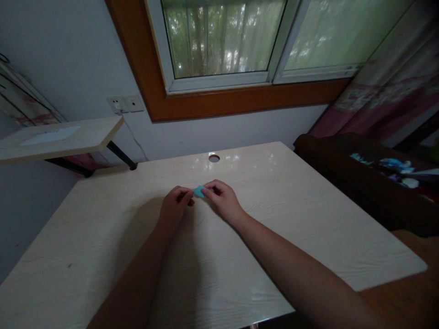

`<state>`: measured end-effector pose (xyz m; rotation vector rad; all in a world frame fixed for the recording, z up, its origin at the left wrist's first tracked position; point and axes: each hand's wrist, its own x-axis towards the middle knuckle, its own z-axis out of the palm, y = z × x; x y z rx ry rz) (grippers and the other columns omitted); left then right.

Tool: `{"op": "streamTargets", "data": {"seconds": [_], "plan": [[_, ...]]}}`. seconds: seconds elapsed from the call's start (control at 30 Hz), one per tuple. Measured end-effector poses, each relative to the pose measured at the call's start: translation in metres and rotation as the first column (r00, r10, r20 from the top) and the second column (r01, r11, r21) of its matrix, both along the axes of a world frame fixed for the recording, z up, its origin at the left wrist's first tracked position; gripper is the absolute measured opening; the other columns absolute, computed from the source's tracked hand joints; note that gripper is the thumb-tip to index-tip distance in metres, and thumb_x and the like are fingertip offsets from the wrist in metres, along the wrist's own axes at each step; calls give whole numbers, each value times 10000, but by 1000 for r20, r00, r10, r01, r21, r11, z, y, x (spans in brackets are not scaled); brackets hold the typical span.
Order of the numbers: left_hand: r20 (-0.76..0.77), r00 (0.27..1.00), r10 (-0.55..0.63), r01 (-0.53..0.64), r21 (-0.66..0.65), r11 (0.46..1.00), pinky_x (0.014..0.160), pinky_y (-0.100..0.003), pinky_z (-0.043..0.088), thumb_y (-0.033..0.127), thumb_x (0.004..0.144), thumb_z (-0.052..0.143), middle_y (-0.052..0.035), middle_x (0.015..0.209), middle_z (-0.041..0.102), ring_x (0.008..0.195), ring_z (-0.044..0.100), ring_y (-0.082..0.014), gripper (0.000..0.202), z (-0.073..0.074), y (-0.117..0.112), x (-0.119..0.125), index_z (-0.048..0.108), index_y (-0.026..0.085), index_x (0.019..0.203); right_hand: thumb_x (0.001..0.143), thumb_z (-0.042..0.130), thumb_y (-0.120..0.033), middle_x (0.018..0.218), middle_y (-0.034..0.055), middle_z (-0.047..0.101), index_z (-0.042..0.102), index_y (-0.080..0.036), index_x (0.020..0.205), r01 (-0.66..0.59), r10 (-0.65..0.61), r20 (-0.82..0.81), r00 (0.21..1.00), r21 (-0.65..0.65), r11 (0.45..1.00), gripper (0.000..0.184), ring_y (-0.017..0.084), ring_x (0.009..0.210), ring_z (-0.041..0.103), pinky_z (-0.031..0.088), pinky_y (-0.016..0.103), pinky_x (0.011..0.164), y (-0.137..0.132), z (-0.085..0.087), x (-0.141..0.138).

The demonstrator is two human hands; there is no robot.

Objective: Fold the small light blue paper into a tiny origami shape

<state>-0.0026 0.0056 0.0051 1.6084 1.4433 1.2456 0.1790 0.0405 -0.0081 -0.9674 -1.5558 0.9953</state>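
Note:
Between my two hands is a small turquoise piece that looks like folded paper (199, 191), held just above the desk. My left hand (174, 204) pinches its left end between thumb and fingertips. On the right end, the thumb and index finger of my right hand (224, 198) are closed, covering part of it. Its exact shape is too small to make out. Both forearms reach in over the pale wood-grain desk (274, 201), and a shadow falls beside the left one.
A raised shelf (68, 137) on black posts stands at the desk's left rear. Near the back edge is a round cable hole (214, 158). A wall socket (125, 104) with a cord, a window (222, 41), a curtain (377, 96) and dark furniture (343, 169) surround the desk.

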Motion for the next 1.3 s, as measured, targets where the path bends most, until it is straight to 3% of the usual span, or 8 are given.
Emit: {"op": "streamTargets", "data": {"seconds": [0.27,0.5,0.8,0.97,1.3], "plan": [[174,985,-20,37,-91,995,670,-301,569,471,791,703,-36,753,729,671,696,-178,324,-6,3,2,670,173,916,835,679,-380,764,27,632,694,-197,821,-5,5,9,1000,9,1000,184,158,696,560,459,276,655,0,1,0],[47,999,14,-10,-89,996,675,-284,555,478,792,702,-23,705,736,666,702,-179,279,-4,0,2,723,202,827,809,708,-381,755,25,635,687,-200,790,1,-1,7,1000,-6,1000,183,164,703,571,462,281,659,0,0,0],[76,997,17,-11,-77,997,671,-272,566,433,787,719,-26,713,743,665,704,-171,237,-7,1,1,737,200,825,776,717,-336,711,8,628,669,-188,737,35,-35,8,999,-70,997,160,155,678,559,446,274,647,0,1,-1],[33,999,-42,44,-70,997,674,-281,571,441,805,690,-33,801,757,696,705,-176,255,-8,2,0,751,218,912,779,718,-345,721,8,637,672,-191,748,31,-29,29,999,-56,998,164,154,681,564,446,269,643,1,-2,-2],[43,999,1,5,-130,992,686,-293,568,443,800,701,-26,741,763,689,715,-187,235,-7,0,1,766,226,863,845,683,-401,776,23,648,693,-205,805,-40,33,129,991,53,998,200,156,714,585,441,268,650,-1,0,0]]}}
